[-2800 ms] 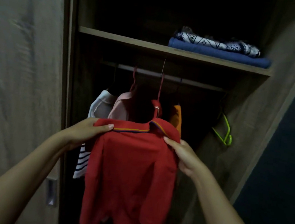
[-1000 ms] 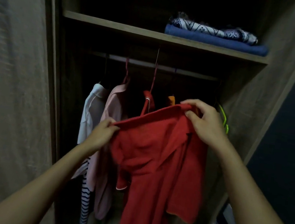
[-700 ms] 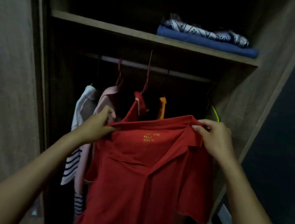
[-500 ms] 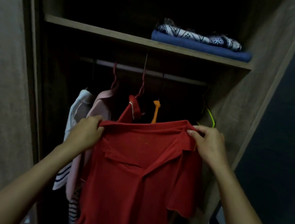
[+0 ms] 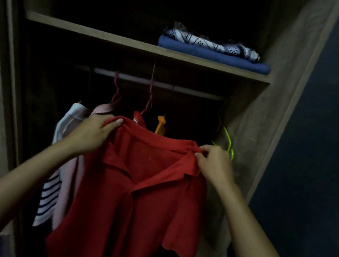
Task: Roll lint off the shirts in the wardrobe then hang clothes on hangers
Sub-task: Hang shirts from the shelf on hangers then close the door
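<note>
Since half a second ago: left hand (image 5: 91, 133) raised, red polo shirt (image 5: 134, 198) tilted, left shoulder higher. Left fingers curled round left shoulder seam; right hand (image 5: 215, 166) pinching right collar edge. Shirt held open before wardrobe rail (image 5: 190, 90), in front of hung shirts (image 5: 65, 137). Green hanger (image 5: 228, 139) bare at right. Folded clothes (image 5: 212, 48) on shelf (image 5: 111, 38).

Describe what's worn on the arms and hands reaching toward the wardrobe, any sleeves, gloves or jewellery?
Nothing is worn that shows: the left hand and right hand are bare, no gloves, rings or watch visible. Both forearms are bare to the frame's edge, with no sleeve in view.
</note>
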